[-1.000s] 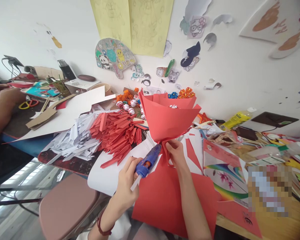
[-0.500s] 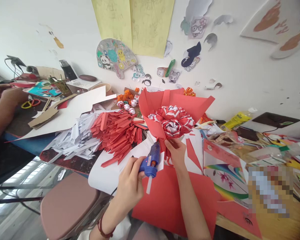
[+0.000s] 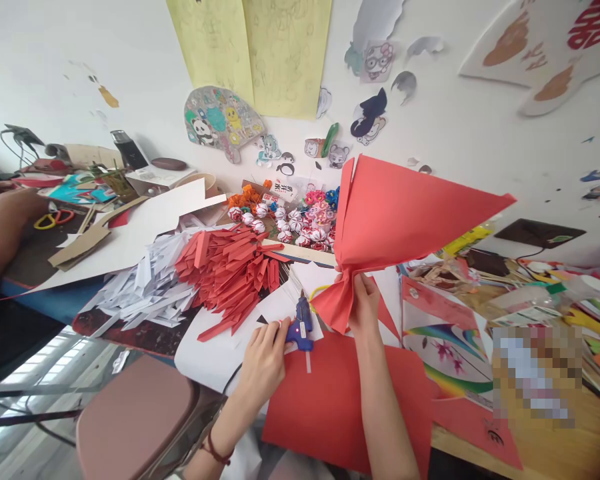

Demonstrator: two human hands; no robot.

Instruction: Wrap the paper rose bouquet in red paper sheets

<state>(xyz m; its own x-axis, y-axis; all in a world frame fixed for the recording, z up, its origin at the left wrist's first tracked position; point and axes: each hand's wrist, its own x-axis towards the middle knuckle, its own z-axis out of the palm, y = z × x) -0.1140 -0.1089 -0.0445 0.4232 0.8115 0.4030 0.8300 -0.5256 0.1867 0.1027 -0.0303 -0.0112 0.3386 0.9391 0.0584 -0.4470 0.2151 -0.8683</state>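
Observation:
My left hand (image 3: 265,360) is closed round the handle of a blue hot glue gun (image 3: 304,323), whose nozzle points away from me over the white paper. A clear glue stick (image 3: 309,362) sticks out of its back end. My right hand (image 3: 365,307) grips the pinched neck of a bouquet wrapped in red paper (image 3: 390,220). The bouquet leans to the right with its wrapping towards me, so its flowers are hidden. Below both hands lies a flat red paper sheet (image 3: 340,407).
Red folded paper strips (image 3: 230,267) and white ones (image 3: 150,280) are heaped at left. Behind them stand small paper flowers (image 3: 300,227). Another person's arm (image 3: 5,227) is at far left, near scissors (image 3: 54,217). Paper scraps and a plastic bottle (image 3: 575,290) crowd the right.
My right hand has turned the bouquet, hiding its flowers and showing the outer red wrapping. The glue gun has come away from the bouquet's neck and sits lower.

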